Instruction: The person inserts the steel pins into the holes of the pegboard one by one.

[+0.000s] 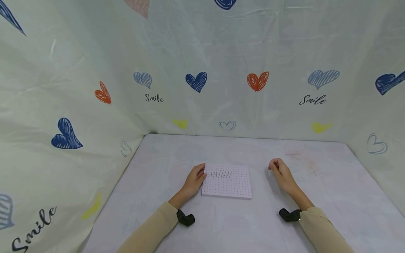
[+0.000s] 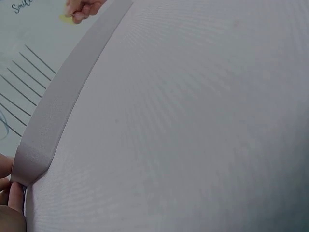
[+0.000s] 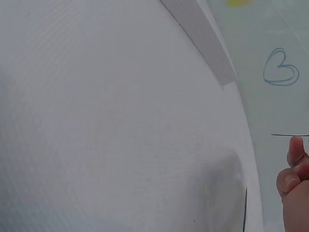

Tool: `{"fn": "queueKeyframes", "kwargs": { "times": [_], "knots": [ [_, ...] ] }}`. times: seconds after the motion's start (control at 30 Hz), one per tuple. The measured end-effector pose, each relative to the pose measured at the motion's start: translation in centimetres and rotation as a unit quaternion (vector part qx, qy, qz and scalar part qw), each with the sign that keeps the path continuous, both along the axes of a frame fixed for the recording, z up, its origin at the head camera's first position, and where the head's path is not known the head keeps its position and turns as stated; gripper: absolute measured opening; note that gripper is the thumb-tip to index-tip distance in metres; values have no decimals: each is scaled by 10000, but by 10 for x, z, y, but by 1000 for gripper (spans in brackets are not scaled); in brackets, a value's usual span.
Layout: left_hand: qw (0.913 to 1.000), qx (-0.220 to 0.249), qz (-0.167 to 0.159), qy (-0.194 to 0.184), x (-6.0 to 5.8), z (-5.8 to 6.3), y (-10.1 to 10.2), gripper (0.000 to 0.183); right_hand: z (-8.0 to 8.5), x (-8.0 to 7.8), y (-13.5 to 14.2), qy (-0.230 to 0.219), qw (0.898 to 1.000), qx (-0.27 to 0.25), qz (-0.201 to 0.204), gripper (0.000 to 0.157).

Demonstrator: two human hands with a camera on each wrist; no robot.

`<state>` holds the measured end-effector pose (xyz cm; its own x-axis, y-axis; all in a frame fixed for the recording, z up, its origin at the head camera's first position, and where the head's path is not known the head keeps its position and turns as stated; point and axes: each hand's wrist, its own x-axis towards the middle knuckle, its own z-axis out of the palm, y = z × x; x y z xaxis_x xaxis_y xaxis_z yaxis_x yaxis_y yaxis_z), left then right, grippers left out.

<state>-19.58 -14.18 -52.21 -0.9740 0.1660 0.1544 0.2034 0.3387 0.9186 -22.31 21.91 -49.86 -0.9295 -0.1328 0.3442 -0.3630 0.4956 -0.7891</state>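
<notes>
A white board (image 1: 235, 186) with a grid of small holes lies on the table, and several thin dark needles (image 1: 220, 174) stand upright in a row near its far left part. At the board's left edge, my left hand (image 1: 193, 180) grips it between thumb and fingers. The left wrist view shows the board's side wall (image 2: 60, 96) and the row of needles (image 2: 31, 87) rising behind it. To the right of the board and apart from it, my right hand (image 1: 282, 175) pinches a single thin needle (image 3: 281, 135) between its fingertips, above the table.
The white table (image 1: 177, 151) extends around the board to a patterned curtain (image 1: 227, 52) at the back and sides. A reddish stain (image 1: 303, 158) marks the table at the far right. In the right wrist view, a thin dark line (image 3: 245, 210) appears near the bottom; its kind is unclear.
</notes>
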Motion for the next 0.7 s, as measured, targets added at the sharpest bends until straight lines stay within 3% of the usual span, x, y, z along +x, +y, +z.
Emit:
{"fn": "queueKeyframes", "kwargs": {
  "times": [0.27,0.33,0.43,0.5,0.57,0.7],
  "knots": [
    [10000,47,15,17,0,0,1,47,5,-1,-7,-21,10000,-68,49,10],
    [10000,59,41,-8,5,9,3,47,10,2,-11,16,10000,-60,51,9],
    [9999,92,48,-17,5,9,3,47,12,2,-15,92,9999,-141,27,7],
    [10000,17,34,-40,5,9,3,46,13,3,-18,213,9995,-247,42,6],
    [10000,-33,12,-32,0,0,0,47,10,0,-19,309,9989,-351,71,5],
    [9999,-127,-16,-31,-1,1,-1,47,12,-1,-27,368,9982,-427,198,5]
  ]
}}
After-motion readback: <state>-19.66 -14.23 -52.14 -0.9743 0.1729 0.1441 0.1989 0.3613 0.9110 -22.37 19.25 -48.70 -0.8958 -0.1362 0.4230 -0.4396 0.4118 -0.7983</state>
